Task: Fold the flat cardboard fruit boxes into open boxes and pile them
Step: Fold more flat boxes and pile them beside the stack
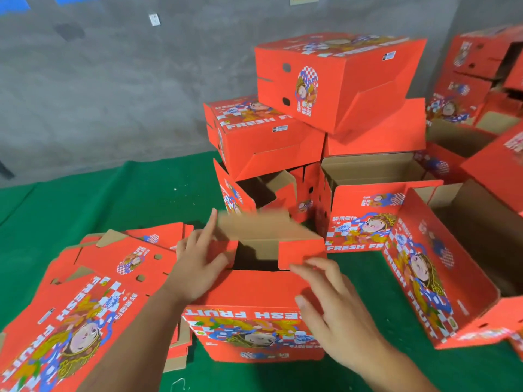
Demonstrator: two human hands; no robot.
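Plainly the box in hand (254, 315) stands near and centre on the green mat (113, 199), its printed red wall toward the person and its flaps partly turned in; the left hand (195, 267) lies on its left flap with fingers nearly straight, pressing rather than curling round anything, the forefinger reaching up against the blurred brown far flap (254, 224); the right hand (331, 304) rests on the near red flap with fingers spread and only loosely bent, their tips touching the small right flap (300, 254), so neither hand grips; to the near left lies the stack of flat blanks (85, 292), still unfolded; far and right rises the pile of folded boxes (325, 114), several tilted or on their sides, with an open box (441, 264) lying beside it on the right; as for handling, I judge this corrugated card light and empty, stiff across its panels yet willing to bend only along the scored creases, so the flaps want pushing close to the fold line; the printed face looks smooth and perhaps a little slippery, the cut edges firmer to hold; for carrying, two opposite walls near the rim would serve best, since a squeeze mid-panel could dent it or spring the flaps.
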